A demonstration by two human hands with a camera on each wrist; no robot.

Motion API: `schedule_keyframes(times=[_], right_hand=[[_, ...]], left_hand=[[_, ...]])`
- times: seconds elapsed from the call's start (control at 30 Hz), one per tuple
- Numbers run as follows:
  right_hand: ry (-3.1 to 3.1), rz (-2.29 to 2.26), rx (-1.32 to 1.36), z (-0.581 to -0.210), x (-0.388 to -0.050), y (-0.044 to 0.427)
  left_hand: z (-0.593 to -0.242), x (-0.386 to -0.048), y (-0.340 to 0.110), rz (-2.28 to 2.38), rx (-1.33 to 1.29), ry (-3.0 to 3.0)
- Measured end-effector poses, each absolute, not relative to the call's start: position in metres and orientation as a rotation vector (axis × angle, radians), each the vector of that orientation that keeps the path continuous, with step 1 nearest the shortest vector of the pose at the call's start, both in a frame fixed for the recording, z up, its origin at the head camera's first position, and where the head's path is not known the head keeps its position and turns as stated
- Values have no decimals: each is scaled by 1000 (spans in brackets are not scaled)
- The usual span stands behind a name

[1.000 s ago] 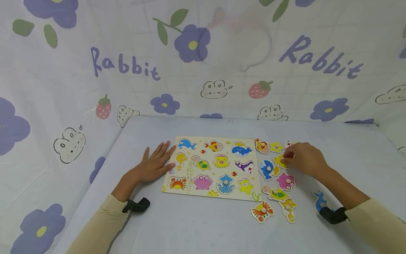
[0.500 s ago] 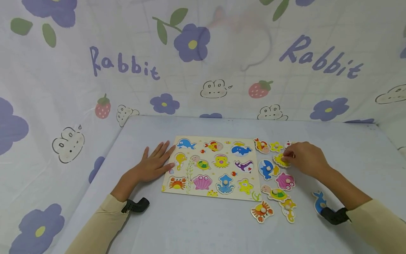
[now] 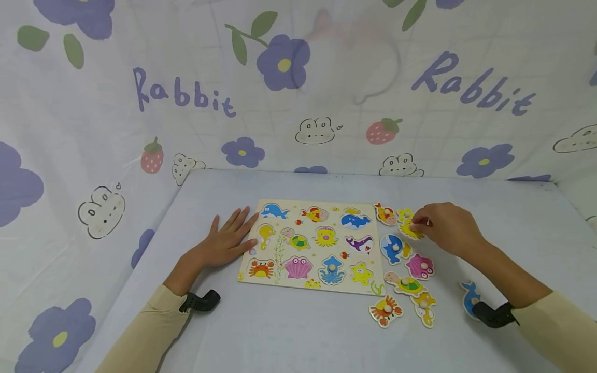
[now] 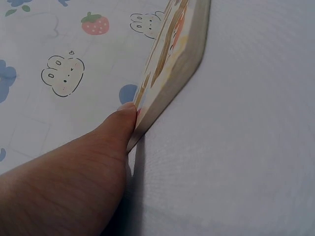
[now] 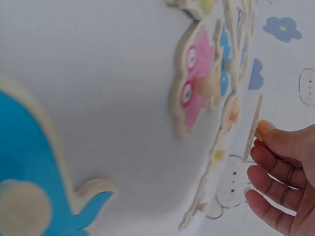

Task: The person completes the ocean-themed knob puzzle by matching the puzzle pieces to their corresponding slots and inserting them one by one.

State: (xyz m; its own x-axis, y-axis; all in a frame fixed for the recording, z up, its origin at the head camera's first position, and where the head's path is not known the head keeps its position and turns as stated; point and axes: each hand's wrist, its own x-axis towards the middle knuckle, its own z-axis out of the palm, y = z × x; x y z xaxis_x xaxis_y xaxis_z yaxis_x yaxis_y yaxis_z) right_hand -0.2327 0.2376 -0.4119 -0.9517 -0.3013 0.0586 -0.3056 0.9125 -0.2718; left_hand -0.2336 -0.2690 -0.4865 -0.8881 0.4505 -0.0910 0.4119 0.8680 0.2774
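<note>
The right hand [image 3: 450, 228] pinches a yellow piece [image 3: 410, 229] above the loose pieces; in the right wrist view that thin piece [image 5: 253, 129] is seen edge-on, off the table, between thumb and fingers of the hand [image 5: 283, 169]. Fingers spread, the left hand [image 3: 228, 242] rests at the left edge of the wooden puzzle board [image 3: 298, 291]; the left wrist view has its thumb touching the board's edge [image 4: 172, 88]. A blue squid piece [image 3: 331, 270] with a knob sits in the board's bottom row.
Loose knobbed pieces lie right of the board: a red fish [image 3: 385, 214], blue whale [image 3: 392, 248], pink shell [image 3: 420, 267], turtle [image 3: 406, 284], seahorse [image 3: 424, 310] and crab [image 3: 385, 311]. A blue dolphin [image 3: 470, 298] lies partly behind the right wrist's black device [image 3: 493, 315].
The yellow piece has been lifted off the table by the right hand, which has shifted slightly up and left, over the yellow starfish piece. The left hand has stayed in place.
</note>
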Motion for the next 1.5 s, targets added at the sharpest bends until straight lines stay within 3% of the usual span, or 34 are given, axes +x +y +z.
schedule_keyframes(times=[1.5], right_hand=[[-2982, 426, 802, -394, -236, 130]], left_hand=[[-489, -234, -272, 408, 698, 2882]])
